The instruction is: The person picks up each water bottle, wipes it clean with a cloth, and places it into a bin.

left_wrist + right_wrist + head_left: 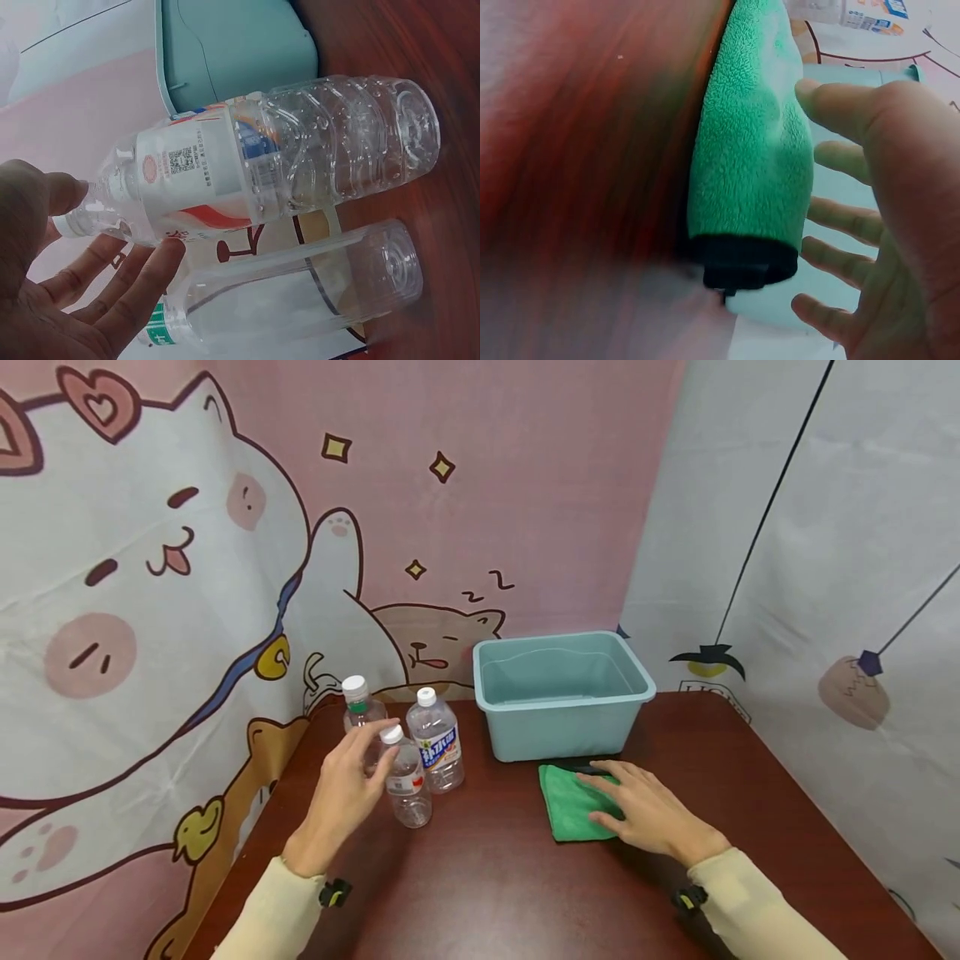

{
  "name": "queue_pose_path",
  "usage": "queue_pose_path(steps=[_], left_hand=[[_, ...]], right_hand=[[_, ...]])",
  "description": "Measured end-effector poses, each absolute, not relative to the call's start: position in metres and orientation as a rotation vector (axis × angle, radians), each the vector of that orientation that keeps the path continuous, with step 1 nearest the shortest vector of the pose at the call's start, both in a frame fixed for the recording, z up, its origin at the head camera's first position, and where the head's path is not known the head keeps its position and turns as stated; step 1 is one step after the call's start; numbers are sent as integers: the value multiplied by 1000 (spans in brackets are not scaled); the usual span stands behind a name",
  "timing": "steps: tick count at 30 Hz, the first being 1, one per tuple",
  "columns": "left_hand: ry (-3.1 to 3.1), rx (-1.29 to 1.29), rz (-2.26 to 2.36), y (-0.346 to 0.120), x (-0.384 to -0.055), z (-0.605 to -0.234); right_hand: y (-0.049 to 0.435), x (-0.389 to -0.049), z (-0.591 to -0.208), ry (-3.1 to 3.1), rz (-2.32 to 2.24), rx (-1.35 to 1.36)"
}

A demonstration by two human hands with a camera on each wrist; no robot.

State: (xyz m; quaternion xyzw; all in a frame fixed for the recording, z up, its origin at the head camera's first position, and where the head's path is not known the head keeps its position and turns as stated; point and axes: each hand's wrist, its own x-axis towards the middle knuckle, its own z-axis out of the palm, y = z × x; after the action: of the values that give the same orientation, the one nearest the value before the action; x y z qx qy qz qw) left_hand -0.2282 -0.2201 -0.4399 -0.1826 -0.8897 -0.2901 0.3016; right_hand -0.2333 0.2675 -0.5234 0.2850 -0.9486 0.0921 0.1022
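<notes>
Three clear plastic bottles stand at the left of the table. My left hand (347,789) is at the top of the front bottle (410,789), thumb and forefinger spread either side of its white cap, the other fingers loosely extended. Just behind it stand a bottle with a blue-and-white label (437,745) and a taller one with a green neck band (358,706). Over the right part of a fuzzy green cloth (570,806) hovers my right hand (652,810), fingers spread and holding nothing. A black end piece (742,259) shows at the cloth's edge in the right wrist view.
An open light-blue plastic bin (562,727) stands behind the cloth, right of the bottles. The dark reddish table (510,893) extends in front of them. Printed cartoon fabric (525,485) hangs close behind and along both sides of the table.
</notes>
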Motion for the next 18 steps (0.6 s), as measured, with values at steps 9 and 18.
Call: queue_pose_path(steps=[9,18], left_hand=[[-2353,-574,-795,-205,-221,-438],[-2392,-663,-902,-179,-212,-438]], right_hand=[[249,-262,-518,-2750,251,897],[247,-290,-540,-2602,229,910]])
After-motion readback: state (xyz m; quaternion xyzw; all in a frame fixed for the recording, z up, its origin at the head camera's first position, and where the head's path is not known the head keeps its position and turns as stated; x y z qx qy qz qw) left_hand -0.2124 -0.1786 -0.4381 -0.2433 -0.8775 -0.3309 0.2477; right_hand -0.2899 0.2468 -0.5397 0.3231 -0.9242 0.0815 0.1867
